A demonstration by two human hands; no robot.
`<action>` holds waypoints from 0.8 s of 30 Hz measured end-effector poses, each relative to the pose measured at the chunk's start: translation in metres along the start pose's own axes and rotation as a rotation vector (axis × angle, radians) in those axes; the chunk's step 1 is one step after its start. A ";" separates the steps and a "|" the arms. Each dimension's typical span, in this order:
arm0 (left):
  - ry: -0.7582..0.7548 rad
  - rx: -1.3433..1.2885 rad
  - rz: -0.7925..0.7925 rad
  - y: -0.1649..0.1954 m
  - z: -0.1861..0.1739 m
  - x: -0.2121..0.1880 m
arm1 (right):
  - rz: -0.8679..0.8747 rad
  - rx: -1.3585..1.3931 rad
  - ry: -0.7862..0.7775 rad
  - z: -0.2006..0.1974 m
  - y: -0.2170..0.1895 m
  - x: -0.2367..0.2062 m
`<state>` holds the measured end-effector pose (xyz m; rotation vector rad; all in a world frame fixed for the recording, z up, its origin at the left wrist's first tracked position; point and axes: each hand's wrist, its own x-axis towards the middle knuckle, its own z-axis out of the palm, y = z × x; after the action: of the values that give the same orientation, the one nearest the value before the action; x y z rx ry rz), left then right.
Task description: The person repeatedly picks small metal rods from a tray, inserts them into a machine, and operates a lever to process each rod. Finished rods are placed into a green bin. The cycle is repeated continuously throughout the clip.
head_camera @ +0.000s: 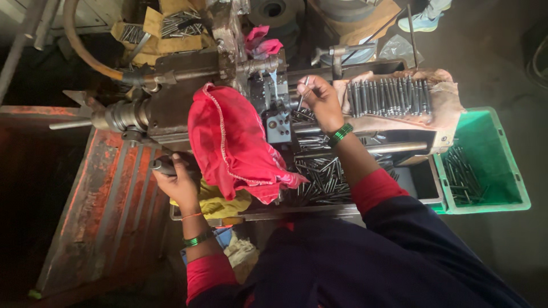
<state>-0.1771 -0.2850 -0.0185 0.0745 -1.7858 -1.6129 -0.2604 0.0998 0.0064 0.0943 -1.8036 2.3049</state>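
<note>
My left hand (178,181) grips the dark handle of a lever (162,166) at the machine's front left. My right hand (319,100) holds a thin metal rod (303,90) upright, just right of the grey tool block (278,122) at the middle of the lathe-like machine (171,74). A red cloth (234,142) drapes over the machine between my hands. Both wrists wear green bangles.
A row of dark metal rods (388,96) lies on a cloth-covered shelf at the right. Loose rods (322,177) fill the tray below. A green crate (485,165) at the right holds several rods. More rods (177,24) lie at the back, and another person's shoe (421,21) shows at top right.
</note>
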 end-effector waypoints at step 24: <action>-0.004 -0.004 0.004 -0.001 0.003 0.003 | -0.113 -0.074 -0.017 0.001 0.007 0.005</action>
<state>-0.1816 -0.2842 -0.0182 0.0665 -1.7843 -1.6152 -0.2674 0.0977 0.0006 0.1984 -1.8397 2.1646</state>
